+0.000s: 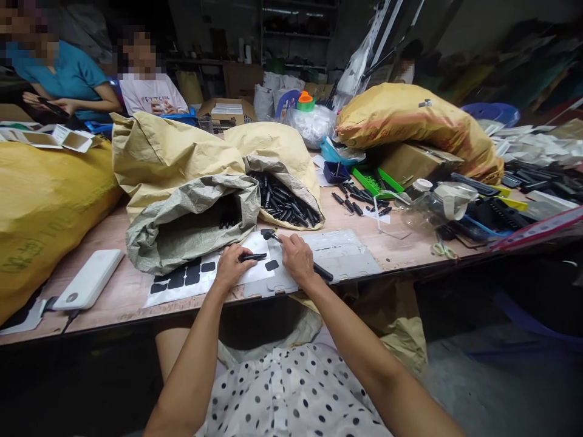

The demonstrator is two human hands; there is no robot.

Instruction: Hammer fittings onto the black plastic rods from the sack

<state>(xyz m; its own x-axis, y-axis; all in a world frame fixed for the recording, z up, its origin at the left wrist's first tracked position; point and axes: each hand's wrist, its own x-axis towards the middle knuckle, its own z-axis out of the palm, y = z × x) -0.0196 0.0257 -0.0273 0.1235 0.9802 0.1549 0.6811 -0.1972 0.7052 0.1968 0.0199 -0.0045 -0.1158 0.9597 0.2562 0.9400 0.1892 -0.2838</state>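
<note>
My left hand (230, 264) is closed around a slim black cylindrical piece (253, 257), which points to the right. My right hand (296, 260) grips a black-handled tool (323, 272); its handle sticks out below the palm, and its thin end lies by the fingertips near a small dark patch. What kind of tool it is I cannot make out. Beneath both hands lies a white sheet (159, 297) bearing several black rounded-square patches (192, 274). To the right, a flat grey board (350, 252) reaches the table edge.
An open paper sack (191, 182) stands ahead; beside it another sack (282, 142) spills black cylindrical parts (286, 203). A white power bank (88, 279) lies left. Green tray (376, 182), clear jar (426, 209) and scissors (444, 249) are right. Two people sit across the table.
</note>
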